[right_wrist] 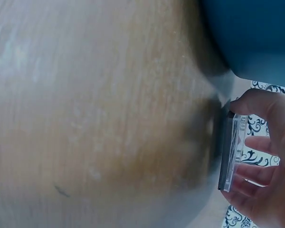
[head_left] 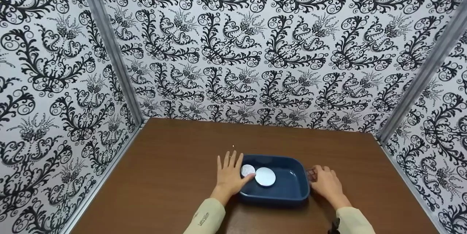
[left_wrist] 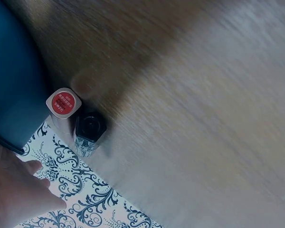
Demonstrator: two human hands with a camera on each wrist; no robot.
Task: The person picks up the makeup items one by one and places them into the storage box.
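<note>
A deep blue rectangular tray [head_left: 292,186] sits on the brown table. Inside it, towards the left, lie a larger round white lidded thing [head_left: 265,177] and a smaller pale round one [head_left: 248,170]. My left hand [head_left: 229,179] is spread at the tray's left side, fingers straight, thumb over the rim near the round things. Beside the tray in the left wrist view stand a lipstick-like tube [left_wrist: 63,103] with a red label and a small dark-capped bottle [left_wrist: 90,127]. Just right of the tray, my right hand [head_left: 327,183] grips a flat clear case [right_wrist: 232,152] with a dark base between thumb and fingers.
The brown wooden table [head_left: 175,164] extends around the tray. Patterned black-and-white panels [head_left: 233,55] enclose it at the back and both sides, joined by grey corner strips [head_left: 113,44].
</note>
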